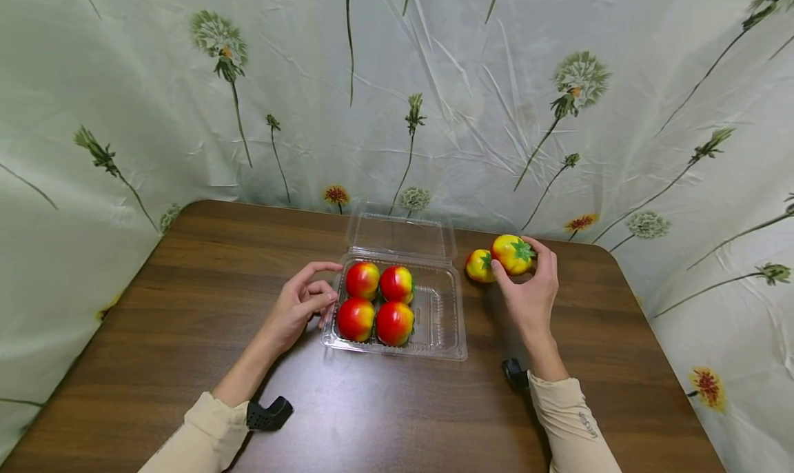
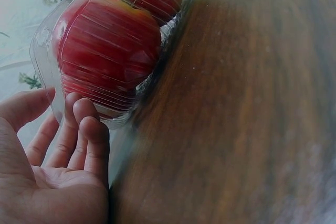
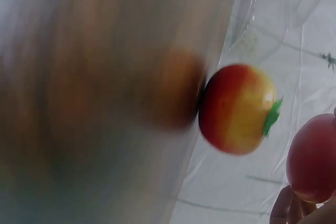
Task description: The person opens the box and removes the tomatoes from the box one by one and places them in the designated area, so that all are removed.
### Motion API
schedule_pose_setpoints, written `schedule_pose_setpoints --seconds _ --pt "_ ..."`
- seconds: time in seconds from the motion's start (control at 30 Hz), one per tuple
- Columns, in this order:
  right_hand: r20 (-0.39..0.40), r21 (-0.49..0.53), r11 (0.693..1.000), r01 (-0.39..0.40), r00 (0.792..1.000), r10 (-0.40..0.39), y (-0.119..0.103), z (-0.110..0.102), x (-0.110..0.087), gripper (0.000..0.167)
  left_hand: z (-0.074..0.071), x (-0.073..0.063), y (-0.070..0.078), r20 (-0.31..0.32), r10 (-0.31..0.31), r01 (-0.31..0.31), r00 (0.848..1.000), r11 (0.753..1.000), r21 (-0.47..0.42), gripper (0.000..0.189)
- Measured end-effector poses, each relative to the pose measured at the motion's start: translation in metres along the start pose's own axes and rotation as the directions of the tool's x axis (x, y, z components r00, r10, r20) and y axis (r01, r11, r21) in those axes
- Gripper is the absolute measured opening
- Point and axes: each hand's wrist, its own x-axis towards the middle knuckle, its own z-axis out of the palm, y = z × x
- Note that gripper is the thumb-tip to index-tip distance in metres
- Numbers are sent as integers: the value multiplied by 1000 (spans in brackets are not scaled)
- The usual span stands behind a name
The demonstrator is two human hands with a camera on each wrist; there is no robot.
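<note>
A clear plastic clamshell box [image 1: 437,314] stands on the table with its lid tipped back. Several red-and-yellow fruits [image 1: 362,280], persimmon-like, sit in its left part. At the box's left side is my left hand [image 1: 302,302], fingers loosely bent and fingertips at the wall. In the left wrist view, fruits [image 2: 107,45] show through the ribbed plastic. My right hand [image 1: 532,287] holds a yellowish fruit [image 1: 512,254] with a green leafy top between thumb and fingers, raised off the table. Another fruit [image 1: 479,266] rests on the table just left of it.
The brown wooden table [image 1: 384,418] has rounded far corners. Behind it hangs a pale curtain [image 1: 298,80] printed with dandelions. The open lid [image 1: 402,235] lies toward the curtain. Dark wrist devices [image 1: 269,414] sit at both cuffs.
</note>
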Motion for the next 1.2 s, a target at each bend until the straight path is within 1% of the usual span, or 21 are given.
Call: schedule_pose_setpoints --seconds 0.27,0.57,0.67,0.8,1.03,1.2 --pt "-49 -52 995 -80 996 78 18 -15 9 62 1 1 -2 7 -1 1 1000 1000 -3 44" --pt "-51 -118 982 -148 989 142 31 -23 14 62 -1 0 0 6 3 -3 1000 1000 17 43" --pt "-29 -147 974 -170 985 168 33 -25 15 63 -1 0 1 4 2 -2 1000 1000 19 43" --pt "18 -184 964 -194 979 201 35 -27 14 64 -1 0 1 4 6 -6 1000 1000 15 43" --pt "97 -235 944 -230 961 258 37 -29 13 64 -1 1 1 -2 -6 6 1000 1000 18 43" --pt "116 -259 931 -256 949 293 40 -31 13 66 -1 1 2 -2 -10 10 1000 1000 25 43"
